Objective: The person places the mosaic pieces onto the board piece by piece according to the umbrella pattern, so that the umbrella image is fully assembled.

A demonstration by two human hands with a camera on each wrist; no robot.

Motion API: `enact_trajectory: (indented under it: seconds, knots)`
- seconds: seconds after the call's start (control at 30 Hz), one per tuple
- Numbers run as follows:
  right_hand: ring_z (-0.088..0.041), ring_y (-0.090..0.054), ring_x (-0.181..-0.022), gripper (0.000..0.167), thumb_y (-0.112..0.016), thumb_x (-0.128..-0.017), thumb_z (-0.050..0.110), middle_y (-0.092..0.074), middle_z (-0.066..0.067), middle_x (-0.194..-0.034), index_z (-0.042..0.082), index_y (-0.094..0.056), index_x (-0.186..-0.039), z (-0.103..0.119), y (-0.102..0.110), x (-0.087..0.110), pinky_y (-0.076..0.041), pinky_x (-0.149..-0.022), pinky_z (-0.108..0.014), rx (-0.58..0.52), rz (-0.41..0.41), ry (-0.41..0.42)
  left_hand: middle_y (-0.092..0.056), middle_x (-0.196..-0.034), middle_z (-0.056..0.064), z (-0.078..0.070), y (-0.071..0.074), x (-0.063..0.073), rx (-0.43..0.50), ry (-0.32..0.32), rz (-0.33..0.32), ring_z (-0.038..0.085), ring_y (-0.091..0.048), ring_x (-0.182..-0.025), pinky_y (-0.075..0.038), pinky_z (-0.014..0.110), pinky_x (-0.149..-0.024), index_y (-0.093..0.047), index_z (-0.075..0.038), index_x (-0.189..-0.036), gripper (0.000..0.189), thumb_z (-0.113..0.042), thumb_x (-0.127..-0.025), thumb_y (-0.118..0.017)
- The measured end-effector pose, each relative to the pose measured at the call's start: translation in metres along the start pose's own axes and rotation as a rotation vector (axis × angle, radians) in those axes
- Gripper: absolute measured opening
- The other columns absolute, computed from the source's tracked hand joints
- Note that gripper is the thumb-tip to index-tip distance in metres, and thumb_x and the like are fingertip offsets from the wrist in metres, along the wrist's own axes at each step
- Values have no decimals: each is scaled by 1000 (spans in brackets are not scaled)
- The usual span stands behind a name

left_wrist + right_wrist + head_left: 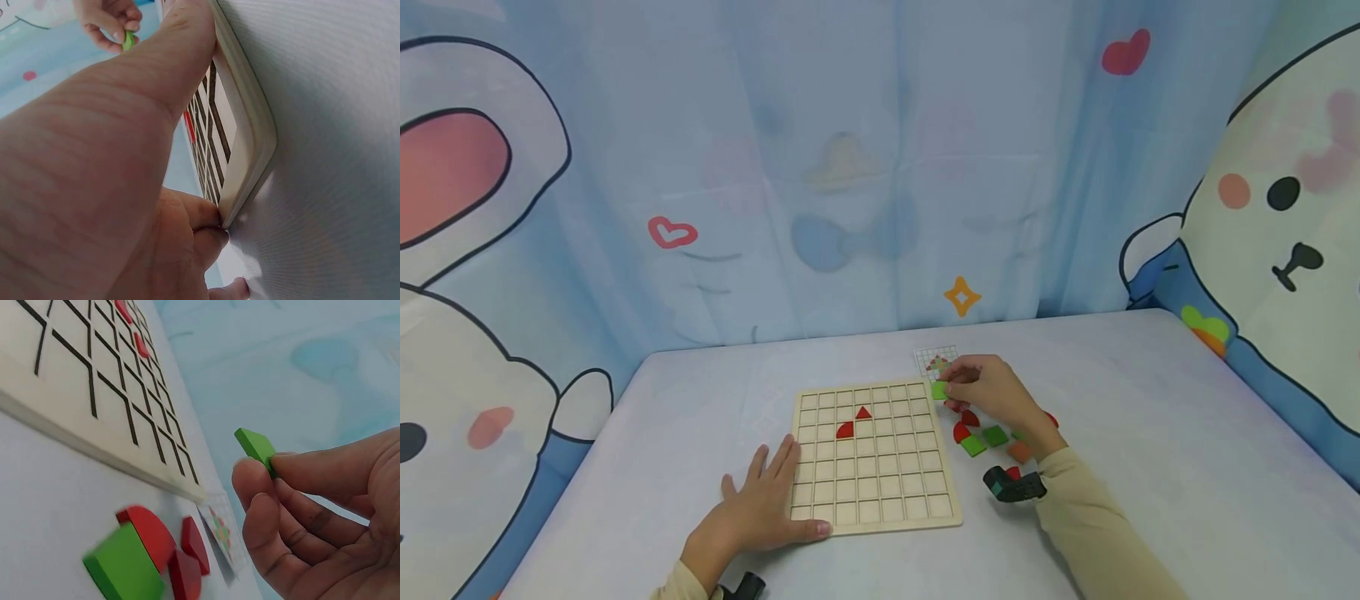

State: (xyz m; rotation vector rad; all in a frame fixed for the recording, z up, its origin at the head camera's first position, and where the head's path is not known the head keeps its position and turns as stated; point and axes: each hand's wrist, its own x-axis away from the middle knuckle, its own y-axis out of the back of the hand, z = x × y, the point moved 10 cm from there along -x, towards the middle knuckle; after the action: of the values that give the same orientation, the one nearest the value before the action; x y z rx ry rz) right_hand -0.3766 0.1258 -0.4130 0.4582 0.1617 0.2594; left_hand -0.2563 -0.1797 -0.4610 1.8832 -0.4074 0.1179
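My right hand (988,390) pinches a green square tile (255,445) between thumb and fingertips, held up off the table near the upper right corner of a wooden grid board (880,529). My left hand (760,500) lies with spread fingers along the board's left edge, its thumb on the near edge. Two red pieces sit in the board's cells: a triangle (863,412) and a quarter-round piece (846,430), diagonal to each other. In the left wrist view the thumb and fingers touch the board's rim (253,125).
Right of the board lie loose tiles: a bright green square (973,445), a darker green one (996,436), an orange piece (1020,452) and several red ones. A small printed pattern card (927,360) lies behind the board's far right corner. A patterned curtain (865,167) hangs behind the table.
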Motion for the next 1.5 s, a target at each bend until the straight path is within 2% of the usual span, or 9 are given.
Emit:
enact_trajectory:
  seconds: [0.2, 0.37, 0.63, 0.83, 1.07, 1.33, 1.5]
  knots:
    - [-30, -73, -77, 14, -72, -99, -1, -74, -10, -92, -7, -73, -111, 8, -21, -4, -58, -67, -36, -49, 21, 28, -14, -178, 14, 2, 0, 0, 2, 8, -1, 50, -10, -160, -10, 90, -107, -21, -4, -170, 127, -70, -82, -83]
    - [-28, -73, -78, 14, -72, -99, -2, -74, -10, -93, -7, -73, -111, 13, -38, -6, -61, -70, -38, -75, 40, 50, -15, -178, 15, 3, 0, 0, 6, 11, -2, 51, -11, -160, -10, 90, -108, -23, -3, -170, 127, -70, -81, -84]
    - [-30, -72, -76, 12, -68, -100, -4, -73, -14, -91, -9, -71, -111, 19, -63, -6, -60, -69, -38, -127, 91, 69, -14, -178, 14, 6, 0, -1, 12, 16, 2, 50, -10, -160, -10, 89, -108, -23, -4, -170, 128, -72, -80, -83]
    - [-29, -74, -77, 11, -68, -99, -5, -73, -12, -90, -7, -73, -109, 21, -78, -6, -61, -70, -37, -144, 117, 43, -15, -178, 14, 6, 0, -3, 7, 18, 9, 50, -10, -160, -10, 89, -109, -25, -3, -170, 128, -73, -80, -83]
    - [-26, -75, -76, 11, -69, -98, -6, -72, -13, -88, -8, -73, -108, 22, -91, -9, -63, -72, -36, -183, 115, -49, -15, -178, 14, 6, -3, -5, 9, 30, 30, 50, -10, -160, -9, 89, -109, -25, -3, -170, 128, -74, -79, -82]
    - [-22, -73, -69, 10, -69, -98, -5, -71, -10, -83, -3, -75, -105, 25, -108, -11, -60, -65, -33, -135, 146, -46, -16, -178, 14, 7, -2, -5, 1, 32, 7, 50, -12, -160, -11, 89, -109, -25, -4, -170, 128, -73, -79, -84]
    - [-20, -71, -62, 10, -68, -97, -5, -71, -6, -74, 0, -75, -101, 27, -113, -12, -56, -60, -30, -72, 127, -26, -16, -178, 14, 8, -1, -6, -3, 32, 1, 50, -12, -160, -11, 89, -109, -25, -4, -170, 128, -73, -79, -83]
